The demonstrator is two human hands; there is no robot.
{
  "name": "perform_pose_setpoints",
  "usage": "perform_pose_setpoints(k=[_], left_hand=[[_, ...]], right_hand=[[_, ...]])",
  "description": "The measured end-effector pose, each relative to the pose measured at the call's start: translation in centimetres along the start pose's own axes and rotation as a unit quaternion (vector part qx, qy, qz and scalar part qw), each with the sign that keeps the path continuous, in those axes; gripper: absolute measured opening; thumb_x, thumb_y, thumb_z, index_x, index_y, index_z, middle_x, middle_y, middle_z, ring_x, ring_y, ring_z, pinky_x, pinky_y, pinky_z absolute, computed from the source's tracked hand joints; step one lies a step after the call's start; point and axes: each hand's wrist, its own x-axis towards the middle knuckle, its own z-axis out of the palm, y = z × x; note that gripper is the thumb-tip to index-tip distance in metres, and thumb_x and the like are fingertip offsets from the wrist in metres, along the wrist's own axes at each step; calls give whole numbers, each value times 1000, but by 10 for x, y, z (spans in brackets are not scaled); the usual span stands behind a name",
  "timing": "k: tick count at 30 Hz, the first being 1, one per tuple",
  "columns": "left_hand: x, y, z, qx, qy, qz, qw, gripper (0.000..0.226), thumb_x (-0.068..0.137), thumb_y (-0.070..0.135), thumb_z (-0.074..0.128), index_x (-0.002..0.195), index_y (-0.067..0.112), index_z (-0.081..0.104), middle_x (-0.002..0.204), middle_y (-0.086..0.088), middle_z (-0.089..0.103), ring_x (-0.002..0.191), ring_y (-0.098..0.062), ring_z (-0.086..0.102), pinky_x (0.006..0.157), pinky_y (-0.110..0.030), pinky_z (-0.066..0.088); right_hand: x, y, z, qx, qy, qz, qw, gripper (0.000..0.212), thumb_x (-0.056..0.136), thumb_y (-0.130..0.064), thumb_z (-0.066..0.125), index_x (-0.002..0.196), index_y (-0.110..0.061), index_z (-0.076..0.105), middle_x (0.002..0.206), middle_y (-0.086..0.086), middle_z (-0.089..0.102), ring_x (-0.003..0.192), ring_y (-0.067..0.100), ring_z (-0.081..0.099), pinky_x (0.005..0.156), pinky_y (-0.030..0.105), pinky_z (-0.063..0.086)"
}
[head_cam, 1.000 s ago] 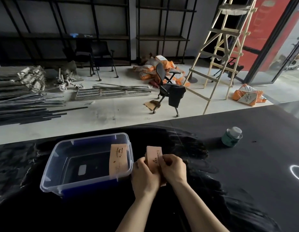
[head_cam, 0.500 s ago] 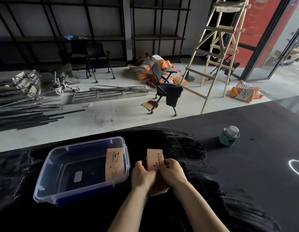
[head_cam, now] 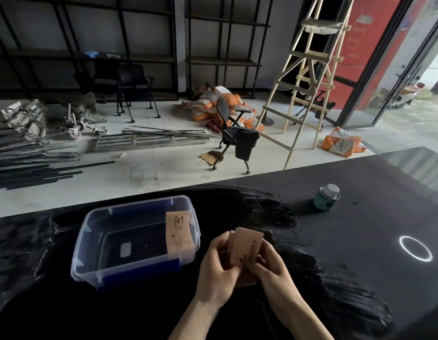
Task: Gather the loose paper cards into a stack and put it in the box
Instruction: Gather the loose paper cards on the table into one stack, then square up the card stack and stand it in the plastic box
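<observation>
Squaring the cards (head_cam: 246, 249) between both hands, you now hold the stack leaning over to the right, where half a second ago it stood nearly upright in your fingers. Your left hand (head_cam: 219, 271) is closed on its left edge and lower corner; your right hand (head_cam: 269, 268) is closed on the right edge with the thumb across the face. The card edges at the top left look slightly fanned, so the stack is not quite flush yet.

The stack is in the air just above the dark surface (head_cam: 360, 241), close beside the right wall of the box (head_cam: 95, 241) but not over it. One card (head_cam: 178, 231) already leans upright against the inside of that right wall; the rest of the box floor shows only a small white label. No loose cards are visible on the surface, so gathering looks finished.

The tilt suggests you are turning the stack flat for the drop. What remains, by my reading, is a short carry left over the rim and a release. Keep both edges pinched until it is low inside, or the top cards may slide off
</observation>
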Motion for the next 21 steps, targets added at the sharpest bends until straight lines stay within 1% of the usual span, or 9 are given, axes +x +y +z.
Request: perform_pose_setpoints(k=[2, 4, 6, 8, 10, 13, 16, 19, 21], left_hand=[[-14, 1, -19, -14, -11, 8, 1000, 67, 79, -15, 70, 124, 34, 61, 120, 5, 71, 113, -7, 68, 103, -34, 57], [-28, -2, -43, -34, -15, 17, 999, 68, 78, -19, 68, 125, 30, 64, 120, 5, 73, 115, -5, 68, 104, -37, 56], [-43, -7, -70, -37, -10, 40, 998, 68, 78, -21, 66, 122, 30, 66, 118, 8, 75, 116, -4, 68, 102, -28, 56], [-57, -12, -99, -36, 1, 67, 997, 69, 76, -24, 63, 117, 31, 70, 116, 7, 77, 115, -8, 69, 97, -18, 55], [-68, -18, -123, -39, 12, 86, 995, 71, 74, -27, 61, 115, 30, 70, 114, 2, 78, 113, -12, 71, 94, -17, 55], [-82, -29, -146, -54, 38, 89, 994, 75, 72, -27, 57, 114, 33, 69, 114, -3, 77, 113, -16, 71, 94, -22, 56], [-91, -43, -156, -88, 52, 52, 993, 69, 74, -12, 59, 125, 35, 63, 126, -9, 69, 118, -23, 67, 99, -40, 57], [-96, -55, -161, -142, 35, 23, 989, 74, 75, 8, 63, 141, 38, 50, 140, -1, 59, 123, -21, 64, 92, -40, 61], [-100, -52, -160, -164, 24, 10, 986, 70, 78, 36, 73, 144, 42, 48, 141, 3, 59, 125, -21, 64, 90, -39, 62]], right_hand=[[-13, 0, 18, -13, -22, -10, 1000, 67, 94, 16, 51, 137, -34, 62, 121, 5, 77, 113, 21, 72, 83, 24, 60], [-25, 1, 42, -30, -42, -29, 998, 70, 90, 13, 48, 138, -36, 60, 125, -6, 75, 117, 15, 69, 86, 20, 58], [-39, 3, 71, -61, -65, -70, 994, 68, 86, 8, 47, 142, -31, 54, 129, -19, 70, 123, 11, 64, 92, 20, 55], [-50, 6, 101, -74, -91, -114, 987, 68, 87, 10, 46, 146, -23, 47, 134, -15, 67, 127, 14, 61, 98, 22, 54], [-57, 13, 127, -73, -114, -148, 980, 66, 90, 16, 46, 147, -17, 44, 133, -10, 66, 127, 14, 61, 99, 22, 52], [-64, 23, 156, -77, -143, -141, 977, 71, 90, 24, 46, 145, -21, 44, 131, -18, 66, 126, 6, 60, 104, 22, 50], [-71, 29, 169, -32, -165, -105, 980, 71, 88, 12, 48, 146, -29, 46, 131, -6, 70, 123, 15, 64, 99, 26, 53], [-71, 26, 169, 50, -160, -36, 985, 61, 83, -8, 56, 138, -35, 58, 130, 7, 72, 121, 24, 67, 91, 29, 58], [-70, 22, 167, 85, -165, -23, 982, 49, 93, -30, 59, 142, -34, 56, 136, 9, 69, 126, 27, 64, 96, 39, 56]])
